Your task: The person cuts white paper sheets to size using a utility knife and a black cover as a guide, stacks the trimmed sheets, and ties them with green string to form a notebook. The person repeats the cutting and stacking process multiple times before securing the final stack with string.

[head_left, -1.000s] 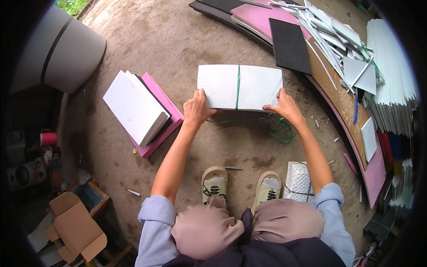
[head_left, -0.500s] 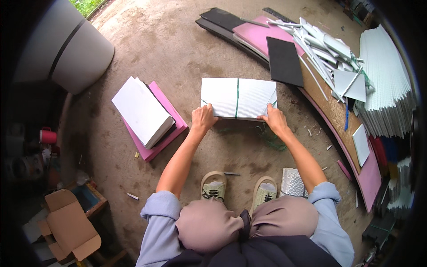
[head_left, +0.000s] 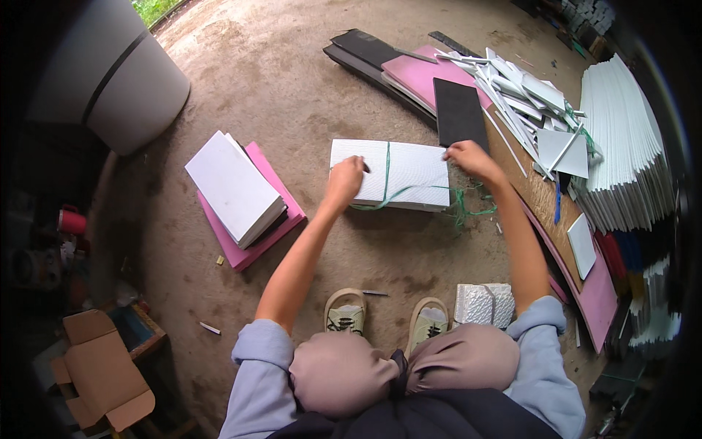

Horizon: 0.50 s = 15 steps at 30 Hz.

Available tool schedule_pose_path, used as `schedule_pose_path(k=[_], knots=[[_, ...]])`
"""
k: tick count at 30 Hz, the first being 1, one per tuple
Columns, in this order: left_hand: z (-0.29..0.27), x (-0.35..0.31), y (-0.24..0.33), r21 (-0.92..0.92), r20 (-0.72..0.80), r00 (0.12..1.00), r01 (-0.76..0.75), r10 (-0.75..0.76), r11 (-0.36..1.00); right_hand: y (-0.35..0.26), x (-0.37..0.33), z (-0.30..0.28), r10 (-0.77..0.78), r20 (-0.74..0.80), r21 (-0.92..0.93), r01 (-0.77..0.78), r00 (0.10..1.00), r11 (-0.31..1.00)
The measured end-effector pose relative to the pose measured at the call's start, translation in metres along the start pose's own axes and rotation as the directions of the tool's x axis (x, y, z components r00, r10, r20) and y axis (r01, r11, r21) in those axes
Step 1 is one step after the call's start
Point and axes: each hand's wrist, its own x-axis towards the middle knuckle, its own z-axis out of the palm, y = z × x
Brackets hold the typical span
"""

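Left hand (head_left: pixel 345 181) partly hides the white stack (head_left: pixel 413 170), right hand (head_left: pixel 474 159) near; can't tell either grip

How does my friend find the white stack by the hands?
On the floor, find the shoes. Ahead of them, by the left hand and the right hand, lies a white stack. Green string crosses its top, unlike the pile to its left.

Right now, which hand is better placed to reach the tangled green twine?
Probably the right hand: near the right end of the white stack, it is closer to the tangled twine. The left hand is over the stack's left part.
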Motion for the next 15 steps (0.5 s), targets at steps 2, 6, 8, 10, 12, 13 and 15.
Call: schedule_pose_path(k=[2, 6, 8, 10, 12, 13, 15], knots=[[0.015, -0.002, 0.007, 0.102, 0.03, 0.999, 0.025, -0.029, 0.994, -0.011, 0.006, 0.041, 0.021, 0.073, 0.056, -0.025, 0.997, 0.998], [0.046, -0.004, 0.023, 0.252, -0.046, 0.999, -0.011, 0.023, 0.968, 0.016, 0.035, 0.102, -0.152, -0.025, -0.11, 0.148, 0.988, 0.983], [0.056, -0.004, 0.02, 0.271, -0.072, 0.997, -0.021, 0.042, 0.962, 0.03, 0.044, 0.122, -0.303, -0.142, -0.272, 0.257, 0.942, 0.927], [0.063, -0.003, 0.016, 0.296, -0.037, 0.999, 0.003, 0.009, 0.955, 0.04, 0.045, 0.134, -0.352, -0.208, -0.272, 0.292, 0.912, 0.917], [0.067, -0.002, 0.011, 0.291, -0.042, 0.999, 0.011, 0.002, 0.957, 0.033, 0.043, 0.137, -0.347, -0.232, -0.217, 0.299, 0.909, 0.929], [0.069, -0.002, 0.009, 0.291, -0.041, 0.999, 0.021, -0.01, 0.957, 0.03, 0.044, 0.137, -0.314, -0.222, -0.162, 0.283, 0.923, 0.945], [0.073, -0.002, 0.011, 0.283, -0.031, 0.999, 0.031, -0.023, 0.959, 0.029, 0.043, 0.137, -0.253, -0.238, -0.074, 0.243, 0.938, 0.967]])
